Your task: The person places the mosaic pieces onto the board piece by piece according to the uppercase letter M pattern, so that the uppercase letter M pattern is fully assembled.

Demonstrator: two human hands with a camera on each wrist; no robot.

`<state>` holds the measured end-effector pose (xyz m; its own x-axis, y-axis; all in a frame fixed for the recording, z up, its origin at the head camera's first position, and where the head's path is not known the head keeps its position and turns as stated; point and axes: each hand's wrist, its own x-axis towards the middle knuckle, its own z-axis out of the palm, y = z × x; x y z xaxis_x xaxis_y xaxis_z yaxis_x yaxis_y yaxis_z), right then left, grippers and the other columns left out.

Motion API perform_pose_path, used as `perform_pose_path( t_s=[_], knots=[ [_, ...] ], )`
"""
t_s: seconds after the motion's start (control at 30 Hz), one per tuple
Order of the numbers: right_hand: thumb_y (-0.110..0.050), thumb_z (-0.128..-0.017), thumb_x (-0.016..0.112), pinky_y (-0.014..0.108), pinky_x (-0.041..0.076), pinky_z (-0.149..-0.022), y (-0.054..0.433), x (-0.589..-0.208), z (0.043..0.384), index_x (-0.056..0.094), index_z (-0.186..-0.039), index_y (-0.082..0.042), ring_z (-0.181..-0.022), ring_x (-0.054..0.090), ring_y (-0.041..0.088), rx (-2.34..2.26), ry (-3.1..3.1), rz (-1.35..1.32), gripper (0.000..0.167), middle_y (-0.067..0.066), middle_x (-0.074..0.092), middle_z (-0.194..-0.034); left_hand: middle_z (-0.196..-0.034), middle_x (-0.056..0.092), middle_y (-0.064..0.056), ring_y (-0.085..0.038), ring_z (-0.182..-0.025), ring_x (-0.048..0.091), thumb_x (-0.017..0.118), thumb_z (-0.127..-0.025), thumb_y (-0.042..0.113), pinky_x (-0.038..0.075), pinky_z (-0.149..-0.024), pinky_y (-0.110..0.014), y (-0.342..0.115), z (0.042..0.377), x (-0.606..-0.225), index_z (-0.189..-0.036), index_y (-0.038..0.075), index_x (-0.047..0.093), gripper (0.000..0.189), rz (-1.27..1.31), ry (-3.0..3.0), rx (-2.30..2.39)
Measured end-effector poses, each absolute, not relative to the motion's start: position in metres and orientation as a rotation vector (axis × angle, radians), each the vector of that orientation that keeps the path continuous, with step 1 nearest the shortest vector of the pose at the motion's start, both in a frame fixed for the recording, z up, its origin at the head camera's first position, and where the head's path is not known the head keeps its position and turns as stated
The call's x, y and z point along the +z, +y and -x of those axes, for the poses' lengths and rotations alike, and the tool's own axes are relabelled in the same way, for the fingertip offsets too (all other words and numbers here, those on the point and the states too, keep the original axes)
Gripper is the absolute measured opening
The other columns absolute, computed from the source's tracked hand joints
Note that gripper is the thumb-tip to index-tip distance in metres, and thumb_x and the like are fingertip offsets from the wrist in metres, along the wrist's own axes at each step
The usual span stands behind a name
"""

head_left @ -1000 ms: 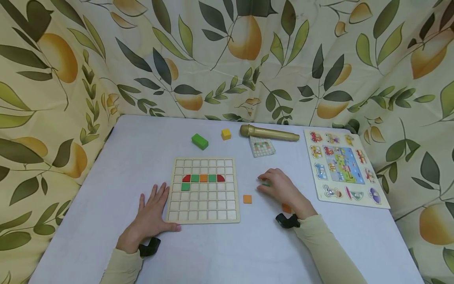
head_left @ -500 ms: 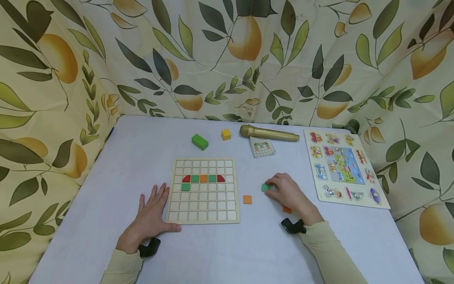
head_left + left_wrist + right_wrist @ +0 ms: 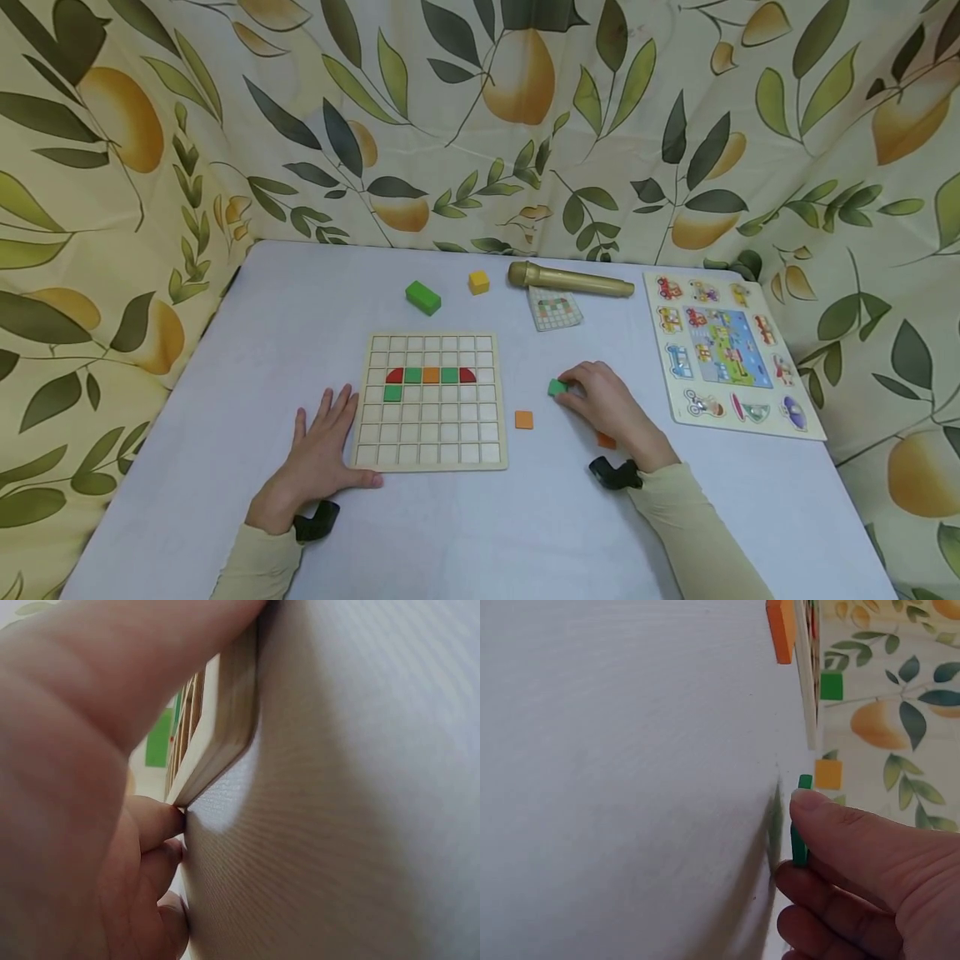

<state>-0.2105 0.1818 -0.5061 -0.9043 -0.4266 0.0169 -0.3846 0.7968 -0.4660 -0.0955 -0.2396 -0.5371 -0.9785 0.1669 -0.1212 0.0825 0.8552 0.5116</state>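
Note:
A wooden grid board (image 3: 427, 454) lies flat on the table, with a row of red, green and orange tiles and one green tile (image 3: 392, 393) below the row's left end. My left hand (image 3: 318, 454) rests at the board's lower left corner, fingers spread along its side and thumb at the near edge. To the right of the board, my right hand (image 3: 603, 404) pinches a small green square tile (image 3: 799, 840) between thumb and fingers, just above the table. An orange tile (image 3: 523, 420) lies between the board and this hand; another orange tile (image 3: 606, 441) is partly hidden beneath the wrist.
Behind the board stand a green block (image 3: 423, 298) and a yellow cube (image 3: 478, 283). A gold microphone (image 3: 572, 280) lies beside a small pattern card (image 3: 555, 310). A picture puzzle board (image 3: 735, 354) is at the right.
My right hand first drew back slightly with the green tile on the table, then raised it and shifted a little left. My left hand and the board have stayed in place.

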Motion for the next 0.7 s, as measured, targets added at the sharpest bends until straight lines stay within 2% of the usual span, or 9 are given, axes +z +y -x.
perform_pose_path(
  t_s=[0.7],
  knots=[
    [-0.018, -0.087, 0.076, 0.037, 0.048, -0.083, 0.128, -0.496, 0.226, 0.073, -0.106, -0.006, -0.098, 0.057, 0.02, -0.807, 2.834, 0.728, 0.023, 0.002, 0.069, -0.102, -0.16, 0.012, -0.019, -0.04, -0.145, -0.004, 0.086, -0.055, 0.064, -0.01, -0.106, -0.066, -0.239, 0.096, -0.537, -0.153, -0.001, 0.022, 0.134, -0.186, 2.872, 0.779]
  ],
)
